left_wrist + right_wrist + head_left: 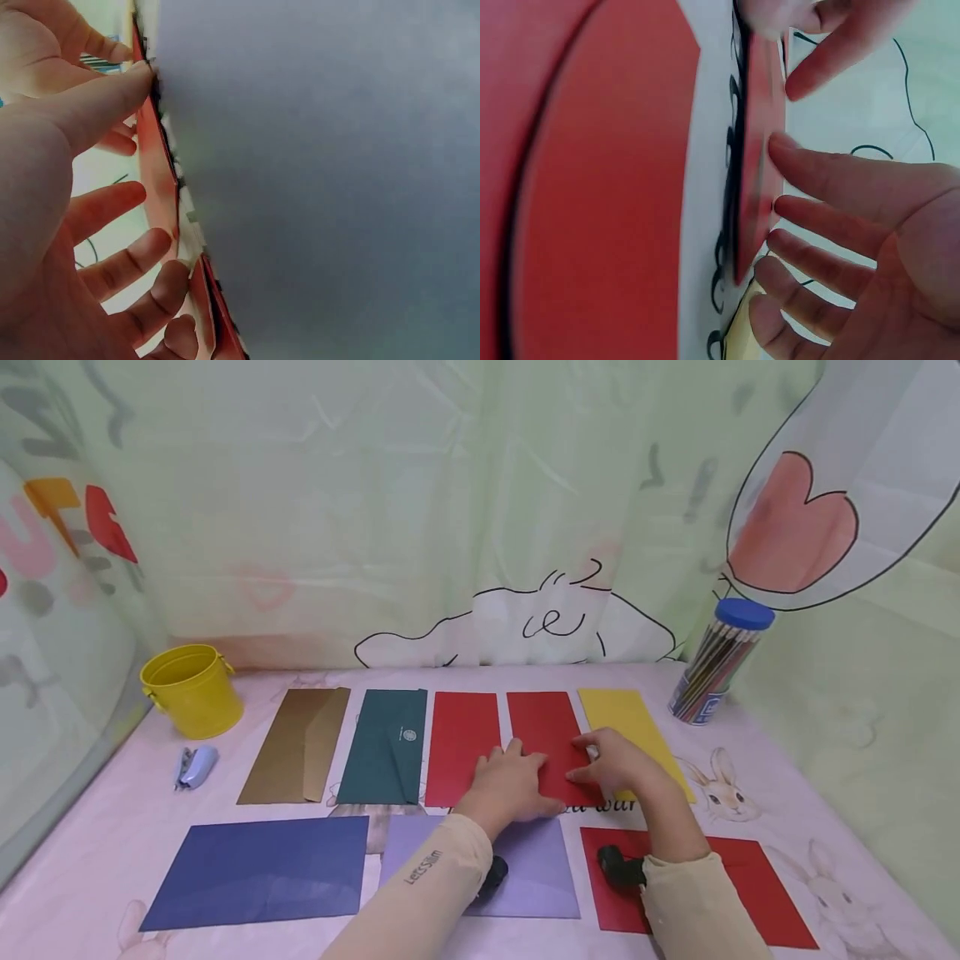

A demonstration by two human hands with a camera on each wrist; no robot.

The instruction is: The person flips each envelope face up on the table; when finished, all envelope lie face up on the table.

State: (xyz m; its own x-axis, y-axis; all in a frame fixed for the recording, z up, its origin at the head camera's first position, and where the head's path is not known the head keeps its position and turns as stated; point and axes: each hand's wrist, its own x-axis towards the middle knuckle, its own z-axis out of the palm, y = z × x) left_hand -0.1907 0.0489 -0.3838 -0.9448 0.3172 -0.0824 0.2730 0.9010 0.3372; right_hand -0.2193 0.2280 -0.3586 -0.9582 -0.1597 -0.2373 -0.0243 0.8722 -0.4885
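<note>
My left hand (508, 785) spreads its fingers over the neighbouring edges of two upright red envelopes, the left one (461, 727) and the right one (538, 718). The right hand (628, 768) is at the right edge of that second red envelope, thumb and forefinger apart. In the right wrist view the fingers (825, 270) reach to the envelope's edge without pinching it. A lavender envelope (540, 877) lies below the left hand and fills much of the left wrist view. Under the right forearm is another red envelope (761, 881), lying sideways. A yellow envelope (630, 710) is partly behind the right hand.
Left of the red pair lie a dark green envelope (375, 743) and a brown one (277, 752). A blue envelope (262, 872) is at front left. A yellow bucket (198, 697) and a small lilac stapler (197, 767) stand far left. A pencil jar (716, 664) leans at back right.
</note>
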